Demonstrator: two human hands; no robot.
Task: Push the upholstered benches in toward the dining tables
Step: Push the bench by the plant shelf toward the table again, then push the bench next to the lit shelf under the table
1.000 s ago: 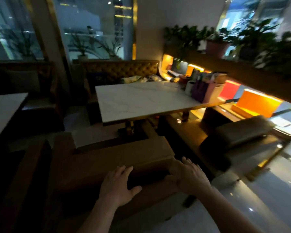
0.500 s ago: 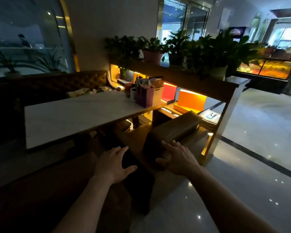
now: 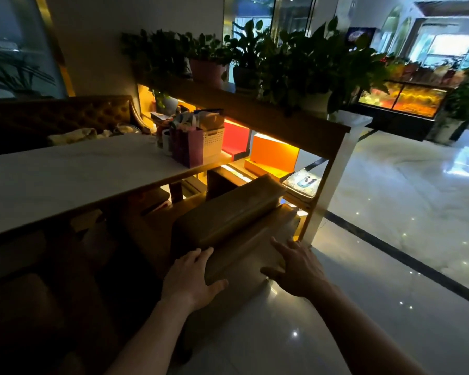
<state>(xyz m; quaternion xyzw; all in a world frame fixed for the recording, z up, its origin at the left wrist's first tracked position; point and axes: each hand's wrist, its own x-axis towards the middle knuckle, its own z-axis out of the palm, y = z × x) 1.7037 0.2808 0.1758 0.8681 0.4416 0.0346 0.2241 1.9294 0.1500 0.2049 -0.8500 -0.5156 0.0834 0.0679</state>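
A brown upholstered bench point(image 3: 228, 215) stands at the right end of the white marble dining table point(image 3: 73, 171), its padded backrest towards me and its seat partly under the tabletop. My left hand point(image 3: 191, 277) lies flat, fingers apart, against the near left corner of the backrest. My right hand point(image 3: 299, 267) is spread on the bench's lower back edge to the right. Neither hand grips anything. A second, darker bench point(image 3: 33, 307) sits in shadow at the lower left.
A wooden shelf divider point(image 3: 295, 125) with potted plants point(image 3: 303, 58) on top stands just behind the bench. A purple bag point(image 3: 188, 148) and a white basket rest on the table's far end. Glossy tiled floor point(image 3: 390, 212) stretches to the right. A tufted sofa point(image 3: 65, 115) stands behind the table.
My view has swung right from the darker bench to the bench by the shelf divider. Both hands left the first bench and now rest on the back of this one.
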